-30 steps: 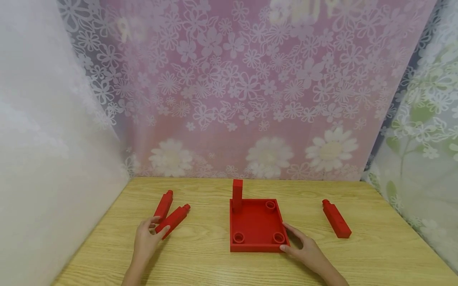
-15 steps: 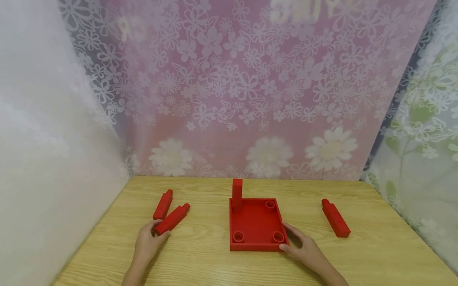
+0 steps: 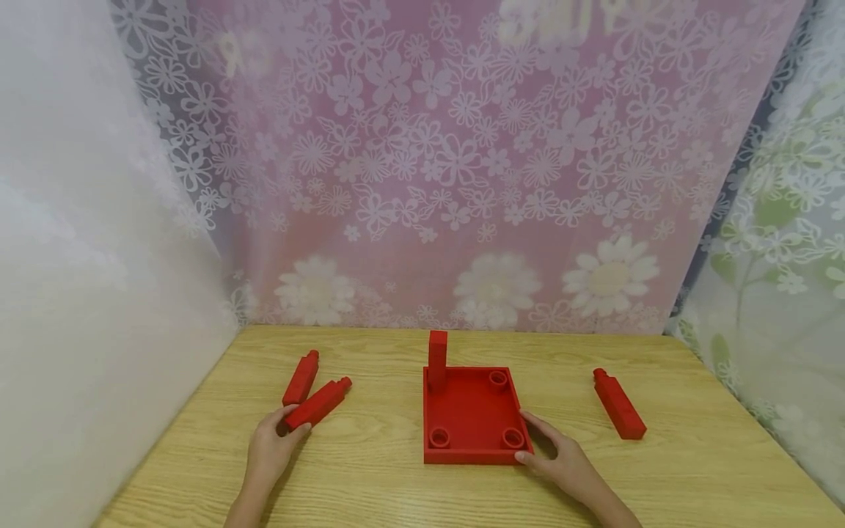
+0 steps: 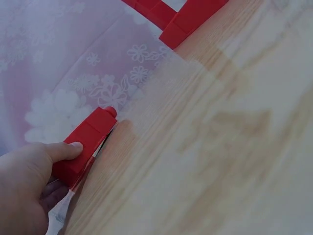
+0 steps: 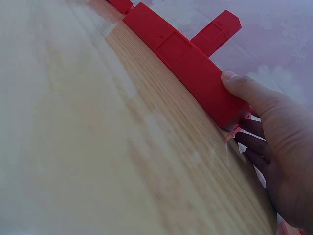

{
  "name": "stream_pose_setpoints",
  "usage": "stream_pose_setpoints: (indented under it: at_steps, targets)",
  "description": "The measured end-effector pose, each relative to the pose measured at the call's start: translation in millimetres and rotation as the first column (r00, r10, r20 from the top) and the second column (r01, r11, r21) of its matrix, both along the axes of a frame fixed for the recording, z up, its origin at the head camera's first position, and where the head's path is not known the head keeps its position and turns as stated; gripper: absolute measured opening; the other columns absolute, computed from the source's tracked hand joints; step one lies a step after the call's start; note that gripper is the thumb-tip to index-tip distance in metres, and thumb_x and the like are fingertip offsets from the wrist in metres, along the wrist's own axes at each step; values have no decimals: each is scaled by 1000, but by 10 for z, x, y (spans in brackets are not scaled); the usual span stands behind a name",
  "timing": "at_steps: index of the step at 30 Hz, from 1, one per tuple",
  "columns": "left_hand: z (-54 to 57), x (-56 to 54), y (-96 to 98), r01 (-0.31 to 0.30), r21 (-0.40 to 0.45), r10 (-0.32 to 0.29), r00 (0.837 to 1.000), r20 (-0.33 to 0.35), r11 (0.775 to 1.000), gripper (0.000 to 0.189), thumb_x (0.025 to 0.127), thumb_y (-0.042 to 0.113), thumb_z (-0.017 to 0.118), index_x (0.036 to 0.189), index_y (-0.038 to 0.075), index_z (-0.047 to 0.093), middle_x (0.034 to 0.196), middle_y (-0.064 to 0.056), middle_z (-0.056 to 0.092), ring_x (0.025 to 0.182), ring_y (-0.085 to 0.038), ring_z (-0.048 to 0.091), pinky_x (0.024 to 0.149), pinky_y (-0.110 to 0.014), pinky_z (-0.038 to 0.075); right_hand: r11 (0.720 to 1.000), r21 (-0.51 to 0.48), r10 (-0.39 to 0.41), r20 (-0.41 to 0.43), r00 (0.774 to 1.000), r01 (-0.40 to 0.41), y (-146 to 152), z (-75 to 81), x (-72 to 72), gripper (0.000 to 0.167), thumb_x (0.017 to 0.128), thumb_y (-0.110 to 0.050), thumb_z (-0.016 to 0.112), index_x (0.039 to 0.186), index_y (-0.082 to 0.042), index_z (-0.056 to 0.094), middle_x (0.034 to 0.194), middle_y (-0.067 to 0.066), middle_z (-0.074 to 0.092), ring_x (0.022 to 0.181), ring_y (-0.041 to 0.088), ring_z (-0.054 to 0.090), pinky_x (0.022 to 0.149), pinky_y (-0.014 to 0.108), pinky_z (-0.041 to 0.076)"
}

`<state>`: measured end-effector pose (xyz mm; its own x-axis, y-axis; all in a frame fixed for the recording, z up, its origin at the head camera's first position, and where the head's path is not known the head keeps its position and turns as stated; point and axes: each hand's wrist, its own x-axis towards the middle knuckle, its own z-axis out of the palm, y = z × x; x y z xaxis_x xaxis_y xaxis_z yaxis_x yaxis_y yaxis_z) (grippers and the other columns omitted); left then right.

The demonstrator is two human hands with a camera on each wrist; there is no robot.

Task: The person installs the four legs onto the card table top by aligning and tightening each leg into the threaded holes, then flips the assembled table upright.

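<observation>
My left hand [image 3: 269, 446] pinches the near end of a red table leg [image 3: 321, 403], which lies on the table. In the left wrist view the thumb presses on top of that leg [image 4: 85, 147], and its narrow round tip points away. My right hand [image 3: 569, 469] grips the near right corner of a red square tabletop [image 3: 472, 422], thumb on the front edge, fingers along the side. This upturned tabletop has a raised rim and round corner sockets. Another leg [image 3: 438, 359] stands upright at its far left corner. The right wrist view shows the tabletop's side [image 5: 181, 56] under the thumb.
A further red leg [image 3: 301, 379] lies just behind the one in the left hand. One more leg [image 3: 619, 405] lies off to the right. Behind the wooden table [image 3: 383, 491] hangs a flowered curtain [image 3: 422, 183], with pale cloth on both sides.
The left hand's fingers have come away from the rearmost left leg and closed in around the near end of the front one. The right hand has stayed at the tabletop's corner.
</observation>
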<state>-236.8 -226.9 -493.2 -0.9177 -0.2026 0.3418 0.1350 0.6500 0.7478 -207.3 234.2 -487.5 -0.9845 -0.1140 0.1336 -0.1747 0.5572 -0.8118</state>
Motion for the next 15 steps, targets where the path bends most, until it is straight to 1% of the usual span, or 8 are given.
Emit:
stream_pose_setpoints:
  at_steps: [5, 9, 11, 15]
  targets:
    - [20, 6, 23, -45, 30, 46, 998, -34, 999, 38, 74, 9, 77, 108, -3, 64, 90, -14, 59, 80, -27, 57, 68, -35, 45, 1000, -13, 0, 14, 1000, 0, 5, -8, -5, 70, 76, -37, 74, 136, -16, 46, 134, 10, 46, 126, 30, 36, 99, 50, 30]
    - [46, 11, 58, -66, 75, 71, 995, -76, 995, 38, 73, 8, 77, 107, -3, 65, 89, -14, 60, 79, -26, 59, 65, -29, 47, 1000, -11, 0, 16, 1000, 0, 8, -8, -7, 70, 76, -37, 74, 136, -14, 46, 134, 12, 46, 126, 33, 35, 99, 52, 29]
    - [57, 8, 78, -76, 105, 86, 992, -90, 992, 37, 73, 7, 77, 107, -3, 66, 89, -14, 61, 78, -24, 59, 63, -24, 46, 1000, -11, -1, 16, 1000, 2, 9, -4, -9, 70, 76, -37, 74, 136, -14, 46, 134, 13, 46, 126, 33, 35, 98, 53, 29]
    - [85, 4, 100, -89, 174, 106, 990, -92, 981, 36, 74, 9, 77, 107, -1, 66, 90, -13, 61, 77, -20, 57, 59, -18, 45, 1000, -14, -1, 21, 1000, 1, 8, -4, -16, 70, 76, -37, 74, 136, -14, 46, 135, 12, 45, 126, 33, 35, 99, 53, 28]
